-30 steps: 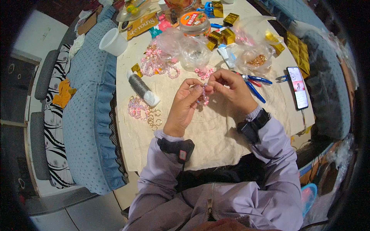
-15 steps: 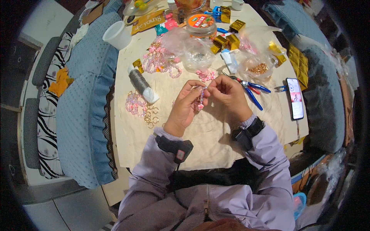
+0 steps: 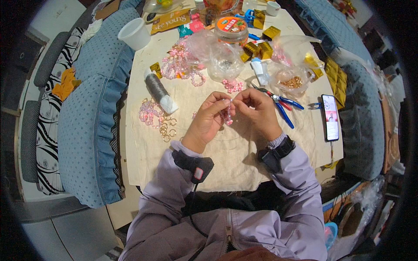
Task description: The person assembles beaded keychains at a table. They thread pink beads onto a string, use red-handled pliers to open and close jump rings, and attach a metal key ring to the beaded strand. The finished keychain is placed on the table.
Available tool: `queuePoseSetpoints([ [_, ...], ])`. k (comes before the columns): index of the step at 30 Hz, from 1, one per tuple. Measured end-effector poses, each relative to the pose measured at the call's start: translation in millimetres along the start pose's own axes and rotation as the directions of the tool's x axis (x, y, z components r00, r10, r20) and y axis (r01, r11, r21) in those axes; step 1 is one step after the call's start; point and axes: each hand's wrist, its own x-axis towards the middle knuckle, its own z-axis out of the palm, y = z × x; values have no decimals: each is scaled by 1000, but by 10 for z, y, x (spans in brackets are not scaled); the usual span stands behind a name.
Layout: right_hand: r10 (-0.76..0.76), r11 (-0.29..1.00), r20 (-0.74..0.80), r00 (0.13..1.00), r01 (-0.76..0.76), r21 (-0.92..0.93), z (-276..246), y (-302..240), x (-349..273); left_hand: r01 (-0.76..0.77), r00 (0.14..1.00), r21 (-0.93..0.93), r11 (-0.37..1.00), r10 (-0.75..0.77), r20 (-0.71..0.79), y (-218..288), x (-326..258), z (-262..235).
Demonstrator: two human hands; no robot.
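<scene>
Pink held strand [image 3: 227,115], one; hands [image 3: 208,118] [image 3: 258,112], two

A pale table [image 3: 285,21] bears a cream cloth [image 3: 213,167] — and a phone [image 3: 331,117].

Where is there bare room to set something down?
Bare cloth lies between the sleeves, nearer than the left hand and right hand. Another patch lies between the larger pliers, phone and right sleeve. Beyond the hands it is crowded: bead strings, plastic bags, gold boxes.
</scene>
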Motion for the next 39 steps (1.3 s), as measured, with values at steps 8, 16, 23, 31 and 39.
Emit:
queuePoseSetpoints([
  [8, 89, 990, 22, 996, -91, 109, 22, -55, -16, 21, 999, -29, 999, -21, 25, 19, -3, -13],
  [16, 190, 934, 117, 975, -216, 284, -31, -48, 34, 55, 998, -196, 979, -46, 50, 36, -19, -14],
  [23, 173, 957, 134, 976, -199, 211, -39, -70, 8, 88, 993, -235, 968, -67, 96, 27, -14, -30],
  [31, -6, 999, 101, 995, 11, -47, -31, -65, -1, 117, 991, -106, 987, -110, 74, 49, -26, -24],
  [39, 62, 995, 135, 989, -52, -79, -39, -87, -18, 127, 991, -26, 992, -126, 43, 74, -35, 13],
])
